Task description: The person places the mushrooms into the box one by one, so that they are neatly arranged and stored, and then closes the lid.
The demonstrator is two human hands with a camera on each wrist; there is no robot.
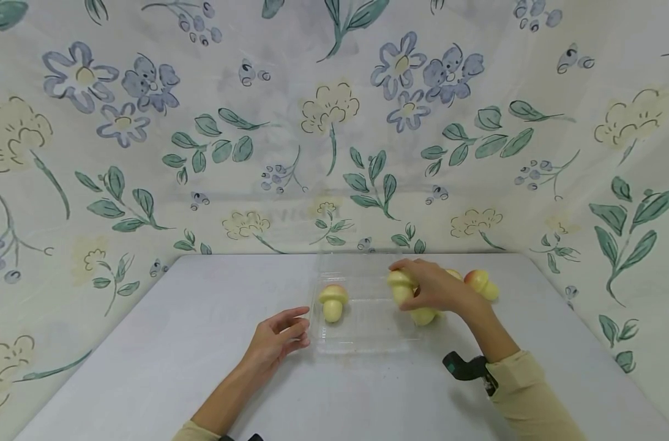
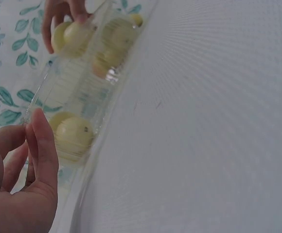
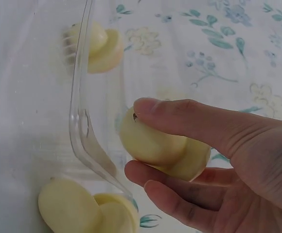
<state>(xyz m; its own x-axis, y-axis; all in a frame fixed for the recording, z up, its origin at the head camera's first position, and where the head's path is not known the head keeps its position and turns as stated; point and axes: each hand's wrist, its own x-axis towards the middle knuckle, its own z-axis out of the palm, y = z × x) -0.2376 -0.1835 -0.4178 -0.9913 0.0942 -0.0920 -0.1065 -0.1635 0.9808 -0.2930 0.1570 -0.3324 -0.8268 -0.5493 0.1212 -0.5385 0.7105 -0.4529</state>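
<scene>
My right hand (image 1: 430, 288) grips a yellow toy mushroom (image 3: 153, 141) between thumb and fingers, over the right part of a clear plastic container (image 1: 362, 352). In the right wrist view the thumb lies across the mushroom's stem, with fingers around the other side. Another toy mushroom (image 1: 333, 309) stands inside the container at the left, its cap tinged pink. At the container's left wall my left hand (image 1: 273, 340) has its fingertips right at the rim, fingers gently bent. Under the right hand, a toy mushroom (image 1: 424, 316) is partly hidden.
To the right of the container, a pink-capped toy mushroom (image 1: 481, 285) lies tipped on the white table (image 1: 147, 349). One more mushroom (image 1: 453, 273) shows partly behind the right hand. A flowered cloth (image 1: 290, 128) hangs behind and along both sides of the table.
</scene>
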